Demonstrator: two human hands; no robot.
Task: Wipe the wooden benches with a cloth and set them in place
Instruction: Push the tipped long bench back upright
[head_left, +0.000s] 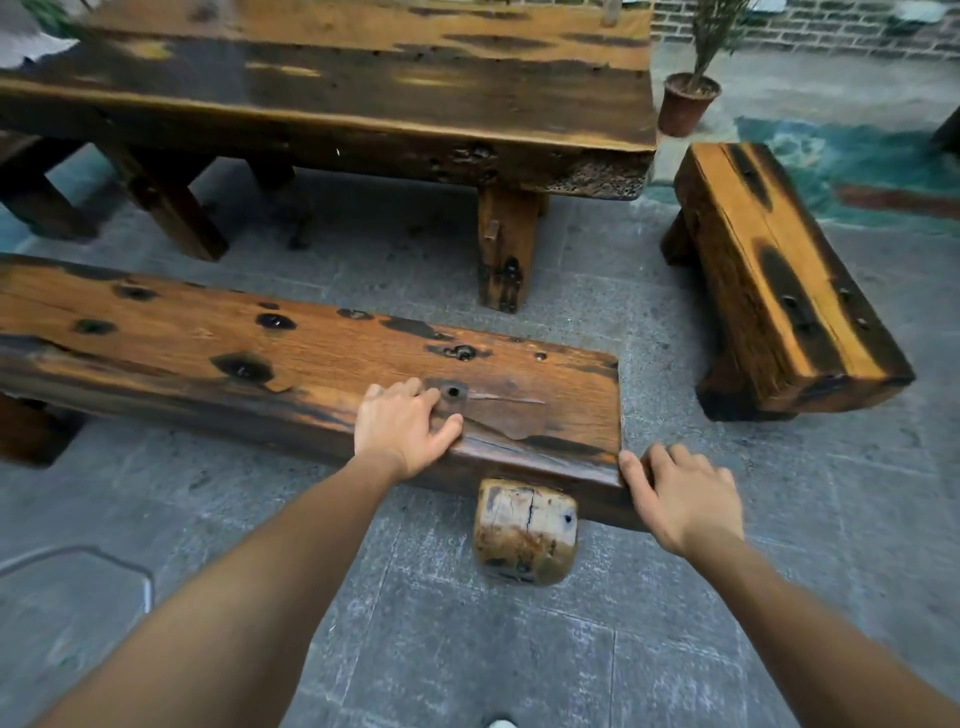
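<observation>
A long wooden bench (218, 358) with dark knots lies across the stone floor in front of me. My left hand (402, 428) rests flat on its top near the right end, the thumb over the near edge. At the bench's right near corner, my right hand (680, 496) has its thumb against the corner and its fingers curled round the end face. A pale block-shaped bench leg (524, 530) sticks out under that end. A second, shorter bench (779, 280) stands to the right, at an angle. No cloth is in view.
A heavy wooden table (363, 93) stands behind the long bench, its right leg (506, 244) close to the bench. A potted plant (685, 104) sits past the table's right corner. Grey paving lies around, with a green painted patch (852, 161) at the far right.
</observation>
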